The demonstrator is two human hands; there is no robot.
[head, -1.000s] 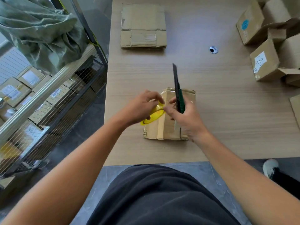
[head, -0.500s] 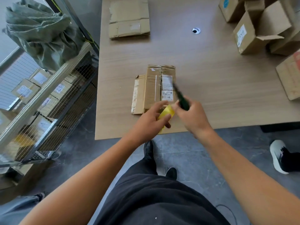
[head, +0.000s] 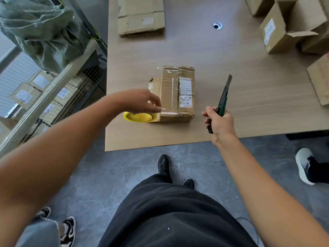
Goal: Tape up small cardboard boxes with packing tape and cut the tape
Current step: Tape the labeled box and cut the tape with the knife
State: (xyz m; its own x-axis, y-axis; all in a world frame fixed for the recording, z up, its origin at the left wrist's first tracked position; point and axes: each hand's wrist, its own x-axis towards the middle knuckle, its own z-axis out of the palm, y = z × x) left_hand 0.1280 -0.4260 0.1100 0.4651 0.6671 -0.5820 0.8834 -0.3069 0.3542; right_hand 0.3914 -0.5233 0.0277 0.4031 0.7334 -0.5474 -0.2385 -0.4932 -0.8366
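Cardboard box [head: 178, 93] sits near the front edge of the tabletop [head: 231, 59] — a yellow tape roll [head: 138, 117] touches its left side. The left hand [head: 137, 100] is over the roll; I cannot tell if it grips. The right hand [head: 220, 123] — off to the right — holds a green knife [head: 224, 97].

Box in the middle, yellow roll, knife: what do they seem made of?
Box: brown cardboard, matte and creased, with glossy clear tape strips. Roll: smooth yellow core, probably plastic, since it shines slightly. Knife: dark green handle, likely plastic, with a dull grey blade, probably metal.
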